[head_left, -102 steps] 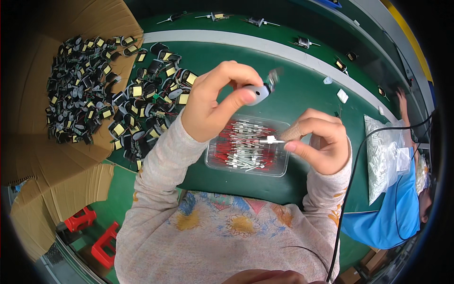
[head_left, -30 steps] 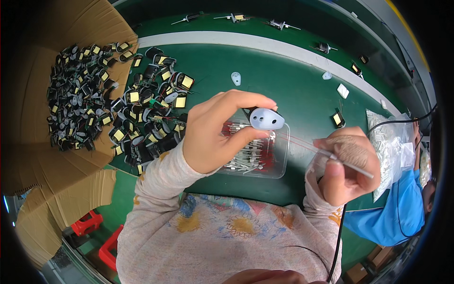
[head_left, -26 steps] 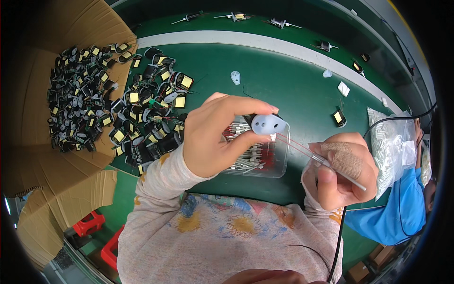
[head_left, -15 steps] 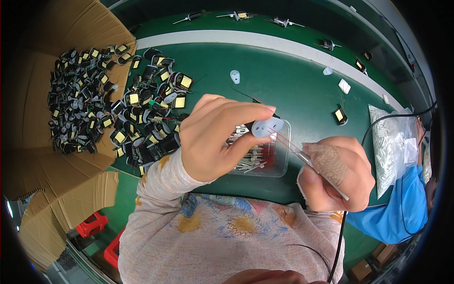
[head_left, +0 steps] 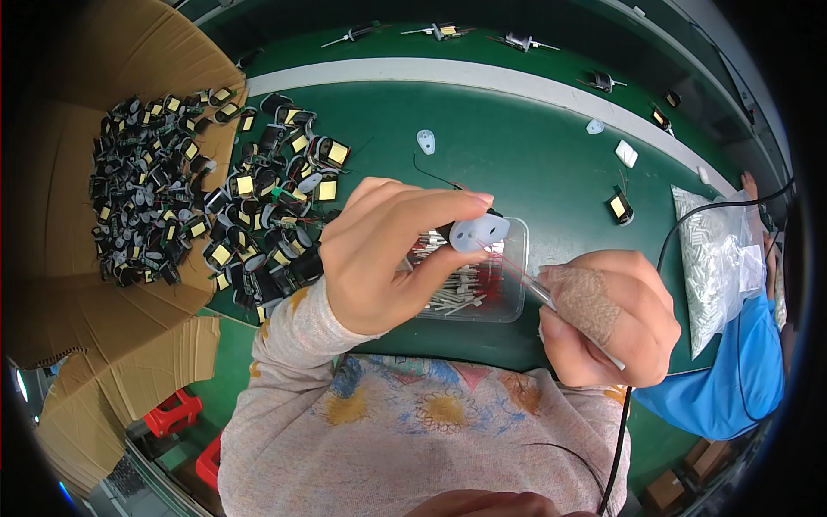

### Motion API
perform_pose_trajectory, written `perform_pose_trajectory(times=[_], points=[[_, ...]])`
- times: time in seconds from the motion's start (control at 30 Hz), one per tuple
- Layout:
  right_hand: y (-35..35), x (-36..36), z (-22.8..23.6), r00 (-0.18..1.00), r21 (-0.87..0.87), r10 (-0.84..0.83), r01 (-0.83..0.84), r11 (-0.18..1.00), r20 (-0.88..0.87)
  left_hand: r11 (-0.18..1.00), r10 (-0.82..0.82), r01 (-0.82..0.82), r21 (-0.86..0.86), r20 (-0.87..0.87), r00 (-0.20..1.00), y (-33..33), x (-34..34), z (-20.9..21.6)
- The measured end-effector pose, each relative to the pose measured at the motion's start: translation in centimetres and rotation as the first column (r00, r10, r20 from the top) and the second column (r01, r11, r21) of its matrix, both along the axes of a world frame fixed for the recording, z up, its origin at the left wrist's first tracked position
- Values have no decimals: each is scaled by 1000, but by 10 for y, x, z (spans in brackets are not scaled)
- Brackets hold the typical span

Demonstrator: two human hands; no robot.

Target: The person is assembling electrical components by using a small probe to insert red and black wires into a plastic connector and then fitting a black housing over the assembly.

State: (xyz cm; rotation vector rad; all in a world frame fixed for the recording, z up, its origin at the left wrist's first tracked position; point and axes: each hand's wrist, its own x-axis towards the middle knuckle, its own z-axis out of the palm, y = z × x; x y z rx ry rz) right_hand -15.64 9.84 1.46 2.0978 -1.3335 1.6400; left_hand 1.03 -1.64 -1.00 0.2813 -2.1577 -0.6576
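Observation:
My left hand (head_left: pixel 379 250) is pinching a small black device with a pale, oval plastic end piece (head_left: pixel 478 233) between thumb and fingers. Small holes show in this end piece, and a thin black wire trails from the device's far side. Two thin red wires (head_left: pixel 510 264) run from the end piece toward my right hand (head_left: pixel 612 319). That hand is closed around slim silver tweezers (head_left: pixel 541 295), whose tip meets the wires. A tan strip is wrapped round one finger. Beneath the held device is a clear plastic tray (head_left: pixel 522 293) of white-ended parts with red wires.
Black devices with yellow pads (head_left: pixel 284 198) are heaped on the left, beside a cardboard box (head_left: pixel 52 172) full of more. A bag of white pieces (head_left: pixel 702 284) lies at right near another person's blue sleeve (head_left: pixel 724 379). A single device (head_left: pixel 619 207) lies right of the tray.
The held device has shifted slightly left. My right hand and the tweezers have also moved a little left, with the tip still at the red wires.

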Motion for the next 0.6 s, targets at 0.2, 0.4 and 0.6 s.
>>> perform_pose_trajectory(times=[0.2, 0.4, 0.6], points=[[0, -1, 0, 1000, 9, 0, 0, 1000, 14, 1000, -9, 9, -8, -8, 1000, 0, -1, 1], [4, -2, 5, 994, 58, 53, -48, 997, -92, 998, 7, -7, -67, 0, 1000, 1, -1, 3], [4, -1, 5, 995, 79, 39, -31, 996, -95, 994, 71, -74, -79, -41, 997, 4, -3, 1]])
